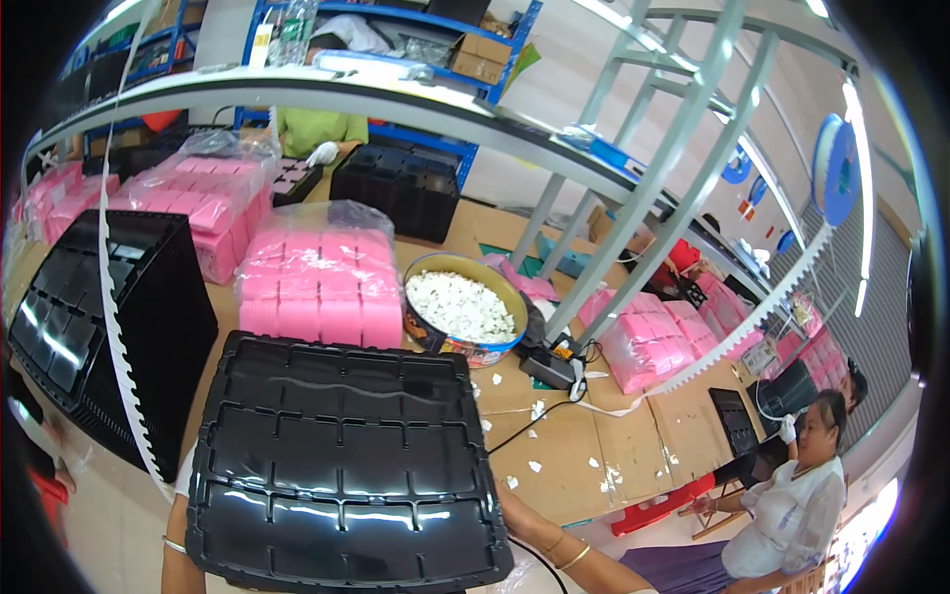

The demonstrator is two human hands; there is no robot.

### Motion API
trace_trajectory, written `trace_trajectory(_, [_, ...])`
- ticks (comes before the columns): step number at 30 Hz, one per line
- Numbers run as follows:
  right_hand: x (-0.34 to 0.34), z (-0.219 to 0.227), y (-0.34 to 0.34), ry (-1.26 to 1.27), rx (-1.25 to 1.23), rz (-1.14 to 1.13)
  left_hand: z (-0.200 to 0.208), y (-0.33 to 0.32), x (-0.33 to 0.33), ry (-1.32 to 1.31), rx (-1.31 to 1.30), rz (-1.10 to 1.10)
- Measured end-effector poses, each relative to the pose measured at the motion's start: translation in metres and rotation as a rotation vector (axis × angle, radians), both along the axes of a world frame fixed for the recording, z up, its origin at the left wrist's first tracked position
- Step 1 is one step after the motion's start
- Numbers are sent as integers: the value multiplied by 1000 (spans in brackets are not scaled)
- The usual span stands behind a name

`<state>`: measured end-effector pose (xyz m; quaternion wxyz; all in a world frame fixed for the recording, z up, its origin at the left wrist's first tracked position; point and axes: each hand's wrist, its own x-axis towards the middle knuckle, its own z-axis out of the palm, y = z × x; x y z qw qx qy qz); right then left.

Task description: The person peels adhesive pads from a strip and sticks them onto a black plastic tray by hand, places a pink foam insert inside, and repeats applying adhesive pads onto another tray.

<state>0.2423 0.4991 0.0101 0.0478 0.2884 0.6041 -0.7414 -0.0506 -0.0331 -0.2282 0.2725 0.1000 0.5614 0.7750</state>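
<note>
And here's the room: strip lights (867, 198) glowing overhead, blue shelving (517, 51) against a pale wall (559, 54), a grey metal frame (705, 84) rising beside the cardboard-topped bench (564, 475), ribbed grey shutter (891, 327) over to the right, light floor (109, 525) showing below left!

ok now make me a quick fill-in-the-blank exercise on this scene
1. The large tray at the bottom of the picture is coloured ____.
2. The round tub is filled with small scraps coloured ____.
3. In the picture, the bagged pink stack just beyond the tray stands to the ____ of the tub.
4. The wearer's gold-coloured bangle is on the ____ arm.

Missing words: black; white; left; right.
</note>
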Motion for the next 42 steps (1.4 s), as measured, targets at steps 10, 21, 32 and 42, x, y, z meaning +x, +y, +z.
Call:
trace_trajectory(10, [2,7,17,-204,400,208,167,117,12,822,-782,63])
trace_trajectory(21, [54,-43,40,133,1120,193,191,107,92,10,-255,337])
trace_trajectory(32, [227,-124,19,-385,1188,-466,213,107,178,185,157,616])
trace_trajectory(42, [83,-72,-115,740,729,-569,151,108,183,-93,356,531])
